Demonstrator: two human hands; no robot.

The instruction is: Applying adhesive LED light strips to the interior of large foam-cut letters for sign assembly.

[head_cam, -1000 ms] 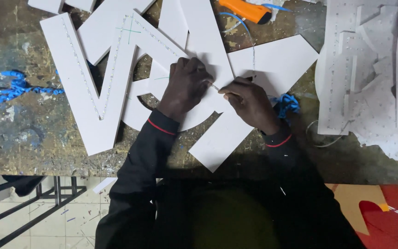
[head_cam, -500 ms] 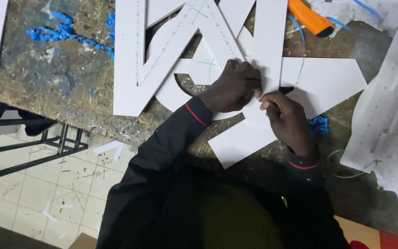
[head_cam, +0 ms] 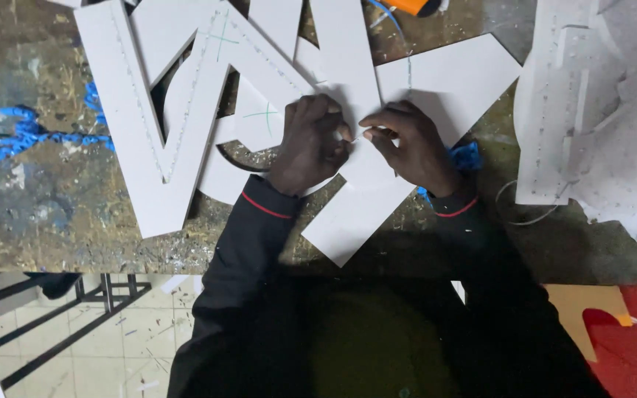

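Note:
Several flat white board letters lie overlapped on a worn, paint-flecked workbench. My left hand rests curled on a white board piece in the middle of the pile. My right hand is beside it, fingers pinched on a small thin pale thing between the two hands; what it is I cannot tell. Rows of small holes run along the letter edges. Both dark sleeves with red cuff trim cover my forearms.
Blue tangled cord lies at the bench's left, more blue under my right wrist. An orange tool shows at the top edge. White perforated board offcuts sit at right. A metal frame and tiled floor are below left.
The camera view has swung and levelled, so the bench shifted in frame. My hands stayed together on the same white piece, fingers closer at the pinch point.

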